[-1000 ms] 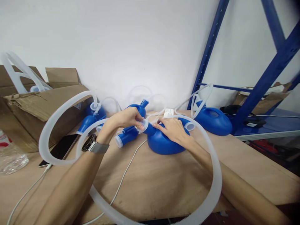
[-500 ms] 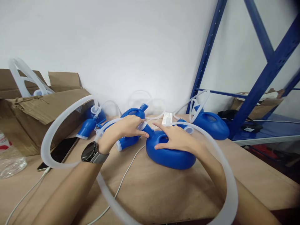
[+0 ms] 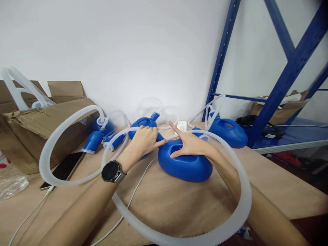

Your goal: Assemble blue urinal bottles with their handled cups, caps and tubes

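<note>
A blue plastic container (image 3: pixel 186 166) with a handle lies on the wooden table (image 3: pixel 269 181) in front of me. My right hand (image 3: pixel 187 143) rests on its top by the handle opening, forefinger stretched out and thumb apart. My left hand (image 3: pixel 145 139), with a watch on the wrist, is curled over the container's neck at its left end; what its fingers grip is hidden. A long white ribbed hose (image 3: pixel 241 208) loops round both my forearms and runs towards the neck.
Further blue containers (image 3: pixel 227 129) with hoses stand at the back. An open cardboard box (image 3: pixel 30 119) sits at left, a phone (image 3: pixel 63 166) with a white cable (image 3: pixel 133 196) beside it, a clear plastic bag (image 3: pixel 10 181) at far left. Blue shelving (image 3: pixel 282 85) rises at right.
My left hand has slid over the container's neck, covering the white hose end it pinched before. My right hand shifted slightly on the container. The hose loop has swung round.
</note>
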A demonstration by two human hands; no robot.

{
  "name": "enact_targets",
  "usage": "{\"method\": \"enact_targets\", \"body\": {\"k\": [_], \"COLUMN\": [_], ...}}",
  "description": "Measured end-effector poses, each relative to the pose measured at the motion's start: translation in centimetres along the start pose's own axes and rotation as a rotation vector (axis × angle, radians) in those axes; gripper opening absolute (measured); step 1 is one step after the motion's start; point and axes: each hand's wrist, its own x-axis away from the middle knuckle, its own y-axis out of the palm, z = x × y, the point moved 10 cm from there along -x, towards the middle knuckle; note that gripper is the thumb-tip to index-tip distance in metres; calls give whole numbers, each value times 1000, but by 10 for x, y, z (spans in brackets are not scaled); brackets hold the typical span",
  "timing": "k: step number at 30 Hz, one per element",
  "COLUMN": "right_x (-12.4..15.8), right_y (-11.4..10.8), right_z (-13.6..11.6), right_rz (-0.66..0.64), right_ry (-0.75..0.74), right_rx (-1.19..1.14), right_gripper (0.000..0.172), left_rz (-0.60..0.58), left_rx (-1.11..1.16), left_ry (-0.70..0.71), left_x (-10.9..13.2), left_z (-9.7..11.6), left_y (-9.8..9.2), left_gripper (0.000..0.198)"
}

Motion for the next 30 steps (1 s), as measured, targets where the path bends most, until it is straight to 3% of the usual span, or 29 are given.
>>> {"method": "enact_targets", "body": {"k": [6, 11, 20, 24, 30], "right_x": [1, 1, -3, -3, 2], "right_y": [2, 2, 2, 2, 0], "right_z": [5, 3, -3, -1, -4], "right_rz": [17, 23, 15, 23, 12], "right_ry": [12, 6, -43, -44, -22], "right_rx": [-88, -111, -127, -125, -166], "right_gripper": [124, 116, 118, 113, 103], "left_rz": [132, 197, 258, 313, 470], "left_rx": [49, 81, 19, 30, 28], "left_ry": [-299, -267, -258, -211, -76], "left_x": [-2, -1, -2, 1, 39], "left_z": [-5, 0, 5, 4, 5], "left_y": [-1, 4, 7, 6, -1], "left_gripper": [66, 61, 37, 38, 52]}}
